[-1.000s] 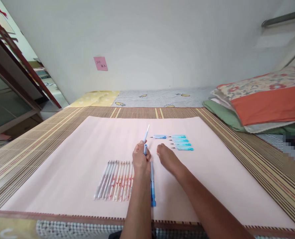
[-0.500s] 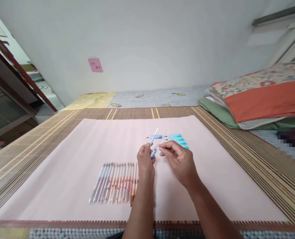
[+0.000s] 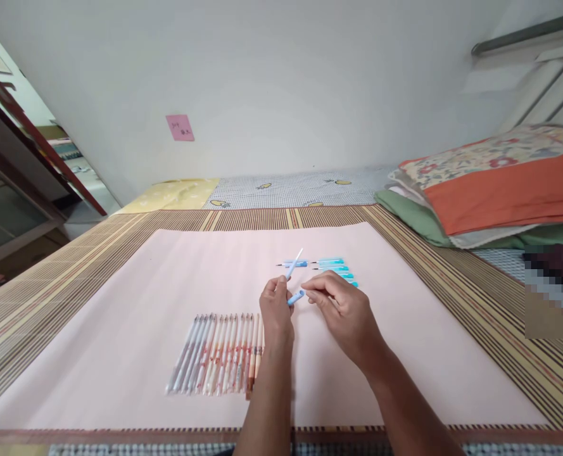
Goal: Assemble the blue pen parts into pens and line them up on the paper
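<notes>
My left hand (image 3: 276,305) is closed around two pale blue pen parts. One is a slim stick with a white end (image 3: 295,263), pointing up and away. The other is a short blue pen tube (image 3: 296,297), its open end facing right. My right hand (image 3: 341,307) is pinched just right of that opening, and anything between its fingertips is too small to make out. Beyond my hands lie blue pens (image 3: 296,263) and several turquoise pens (image 3: 334,268) with dark tips. A row of several pens with pale barrels (image 3: 224,354) lies left of my left forearm, which hides its right end.
Everything lies on a large pink sheet (image 3: 120,342) over a striped bamboo mat (image 3: 456,297). Folded bedding with an orange band (image 3: 509,196) is piled at the right. A pink note (image 3: 180,128) is stuck on the white wall (image 3: 281,88) behind.
The blue tube in my left hand has tilted flatter, its open end turning toward my right fingertips. My right hand stays pinched close by. The view has shifted slightly.
</notes>
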`<state>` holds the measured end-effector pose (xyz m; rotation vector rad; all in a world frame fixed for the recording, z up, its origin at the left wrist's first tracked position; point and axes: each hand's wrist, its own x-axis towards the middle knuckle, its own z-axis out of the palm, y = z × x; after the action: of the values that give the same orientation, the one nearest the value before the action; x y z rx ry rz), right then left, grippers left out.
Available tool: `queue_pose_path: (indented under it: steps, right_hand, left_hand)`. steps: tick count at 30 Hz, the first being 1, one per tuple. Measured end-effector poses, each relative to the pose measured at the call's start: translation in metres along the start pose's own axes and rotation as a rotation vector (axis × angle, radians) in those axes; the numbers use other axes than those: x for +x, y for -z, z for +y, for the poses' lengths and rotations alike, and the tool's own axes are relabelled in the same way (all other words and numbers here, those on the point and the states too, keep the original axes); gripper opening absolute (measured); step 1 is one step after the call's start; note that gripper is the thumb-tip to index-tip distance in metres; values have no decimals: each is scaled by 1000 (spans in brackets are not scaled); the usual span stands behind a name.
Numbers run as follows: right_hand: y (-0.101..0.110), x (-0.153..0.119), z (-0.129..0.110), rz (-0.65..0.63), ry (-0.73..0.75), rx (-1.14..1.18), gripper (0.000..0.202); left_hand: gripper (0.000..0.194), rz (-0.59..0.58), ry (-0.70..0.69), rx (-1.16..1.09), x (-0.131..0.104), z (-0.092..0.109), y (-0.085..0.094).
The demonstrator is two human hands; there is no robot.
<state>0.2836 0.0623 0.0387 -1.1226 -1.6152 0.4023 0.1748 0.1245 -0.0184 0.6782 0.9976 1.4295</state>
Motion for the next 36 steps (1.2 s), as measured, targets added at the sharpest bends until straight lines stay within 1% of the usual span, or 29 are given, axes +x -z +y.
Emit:
queue_pose_path:
  steps: [5,10,16,20,24,26,28,29,31,33,36]
  right_hand:
    - [1,-1,2,-55,34,-50,16]
    - [4,-2,6,-72,151,-159,18]
    - [4,-2,4,-74,229,-218,24]
    - [2,-2,4,-76,232,-187,26]
    - [0,-3,6,-45,167,-114,23]
    - [-1,-4,7,-14,79,-69,22]
    - [-4,-5,8,-1,-43,1,25]
    - [-6,-5,10,-18,-102,41,24]
    - [-13,-7,12,-81,-186,112,15]
    - [-22,-8,14,-119,-222,153,5]
    - [-33,-9,15,-72,-229,190,4]
  left_hand:
    - [41,-1,-33,32,2,-3,3]
    - [40,0,-75,81,3,-4,5]
    - [42,-35,-42,19,-1,-3,1]
    - [43,-56,-6,-30,-2,-5,-1]
    - [42,-66,27,-83,-3,-4,-1]
    - [42,-58,29,-94,-3,-2,-1]
    - [44,-46,23,-102,-3,0,-1]
    - [46,-37,21,-106,-3,1,-1]
    - [49,-27,18,-122,-4,2,-1]
    - [51,-29,29,-146,-6,3,-1]
    - [52,-49,44,-161,-6,4,0]
